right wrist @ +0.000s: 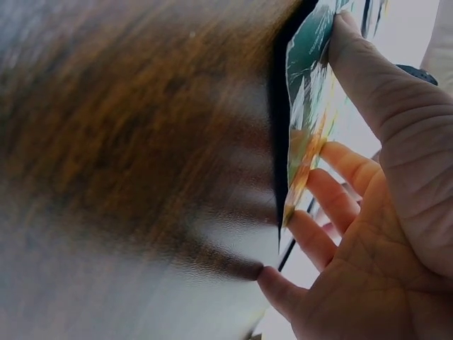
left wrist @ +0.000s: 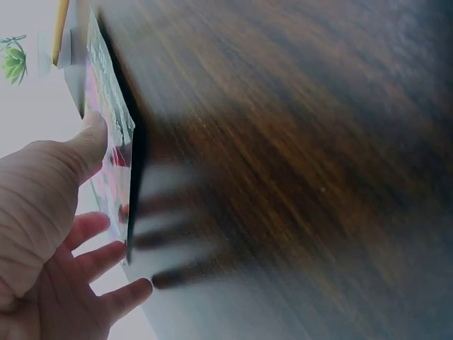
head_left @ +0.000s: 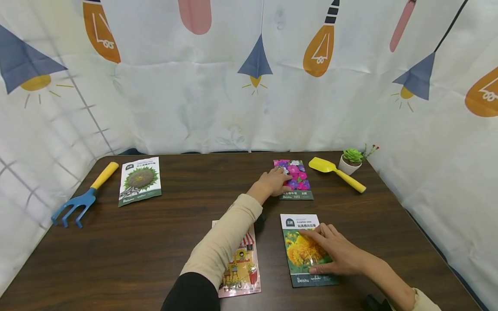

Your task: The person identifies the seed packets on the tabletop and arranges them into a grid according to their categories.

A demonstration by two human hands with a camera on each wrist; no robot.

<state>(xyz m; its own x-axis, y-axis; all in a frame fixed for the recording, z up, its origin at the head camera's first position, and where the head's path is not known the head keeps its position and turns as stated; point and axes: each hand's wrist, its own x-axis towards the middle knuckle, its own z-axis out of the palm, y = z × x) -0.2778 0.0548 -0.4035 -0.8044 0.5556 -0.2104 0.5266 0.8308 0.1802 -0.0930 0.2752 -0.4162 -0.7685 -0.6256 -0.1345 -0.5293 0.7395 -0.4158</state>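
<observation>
My left hand [head_left: 273, 182] reaches to the left side of a seed packet with pink and purple flowers [head_left: 297, 175], its thumb lying over the packet. In the left wrist view the fingers [left wrist: 127, 297] are spread along that packet's edge, low over the table. Nearer to me, my right hand [head_left: 344, 252] rests on a seed packet with a yellow flower [head_left: 299, 246], covering part of its right side. The right wrist view has the thumb on the green end of this packet [right wrist: 306, 57], with the other fingers spread along it. Both packets lie flat.
Under my left forearm lies a pink packet [head_left: 243, 272], partly hidden. A sunflower-head packet [head_left: 140, 179] and a blue hand fork [head_left: 79, 201] with a yellow handle lie at left. Back right are a yellow trowel [head_left: 336, 170] and a small potted succulent [head_left: 352, 160]. A curtain [head_left: 175, 108] hangs behind.
</observation>
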